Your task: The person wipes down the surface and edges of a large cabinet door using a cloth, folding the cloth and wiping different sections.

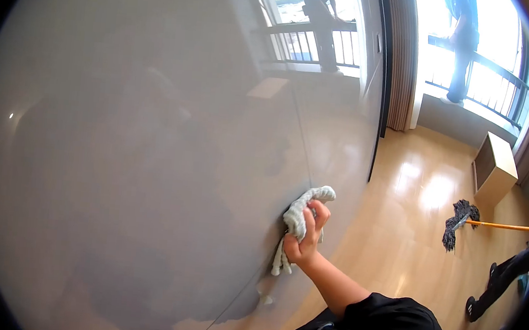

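My right hand (309, 235) is closed around a pale, rumpled cloth (301, 211). It presses the cloth against a large glossy grey panel (169, 175), near a thin seam that runs down the surface. One end of the cloth hangs loose below my fingers, and another part sticks out above them. Blurred reflections of the window and a person show on the panel. My left hand is out of view.
On the wooden floor (390, 239) at right lie a dark mop head (461, 220) with an orange handle (504, 226) and a box-like wooden cabinet (496, 166). One person (462, 50) stands on the window ledge; another's legs (500, 277) show at right.
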Available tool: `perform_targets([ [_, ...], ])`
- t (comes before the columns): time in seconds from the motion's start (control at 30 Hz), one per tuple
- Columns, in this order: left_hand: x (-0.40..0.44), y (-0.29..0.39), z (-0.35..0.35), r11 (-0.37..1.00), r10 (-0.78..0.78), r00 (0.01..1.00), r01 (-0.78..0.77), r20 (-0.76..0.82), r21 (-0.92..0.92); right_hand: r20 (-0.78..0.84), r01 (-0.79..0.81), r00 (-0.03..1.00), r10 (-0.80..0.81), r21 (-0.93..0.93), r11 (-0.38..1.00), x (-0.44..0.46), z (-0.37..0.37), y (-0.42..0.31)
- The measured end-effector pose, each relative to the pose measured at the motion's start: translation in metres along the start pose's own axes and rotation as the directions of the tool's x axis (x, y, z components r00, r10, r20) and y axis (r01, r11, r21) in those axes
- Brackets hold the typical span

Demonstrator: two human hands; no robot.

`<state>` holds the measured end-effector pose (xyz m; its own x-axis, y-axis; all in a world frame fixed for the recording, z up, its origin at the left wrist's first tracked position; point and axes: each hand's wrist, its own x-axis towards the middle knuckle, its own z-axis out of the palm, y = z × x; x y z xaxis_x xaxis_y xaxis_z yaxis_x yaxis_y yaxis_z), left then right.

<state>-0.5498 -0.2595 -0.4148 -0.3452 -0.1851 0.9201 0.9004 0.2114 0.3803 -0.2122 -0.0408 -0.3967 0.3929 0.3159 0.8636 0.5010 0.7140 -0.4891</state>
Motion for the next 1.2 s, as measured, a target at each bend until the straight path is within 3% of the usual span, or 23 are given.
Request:
perform_targets([
  [0.4, -0.084, 0.037, 0.074, 0.994, 0.101, 0.995, -0.101, 0.001, -0.036, -0.025, 0.412, 0.911, -0.413, -0.02, 0.911, 0.05, -0.002, 0.124],
  [0.6, -0.133, 0.037, 0.109, 0.993, 0.115, 0.993, -0.115, -0.004, 0.001, -0.076, 0.423, 0.902, -0.425, -0.043, 0.905, 0.069, 0.025, 0.222],
  [0.9, -0.165, 0.033, 0.134, 0.993, 0.098, 0.995, -0.097, -0.01, 0.061, -0.056, 0.471, 0.882, -0.468, 0.061, 0.88, 0.055, 0.053, 0.266],
  [1.03, -0.167, 0.034, 0.134, 0.989, 0.121, 0.993, -0.119, -0.016, 0.085, -0.082, 0.371, 0.926, -0.369, 0.007, 0.929, 0.058, 0.054, 0.299],
  [1.2, -0.179, 0.032, 0.141, 0.996, 0.06, 0.998, -0.059, -0.017, 0.074, -0.06, 0.39, 0.918, -0.393, -0.055, 0.919, 0.082, 0.063, 0.317],
])
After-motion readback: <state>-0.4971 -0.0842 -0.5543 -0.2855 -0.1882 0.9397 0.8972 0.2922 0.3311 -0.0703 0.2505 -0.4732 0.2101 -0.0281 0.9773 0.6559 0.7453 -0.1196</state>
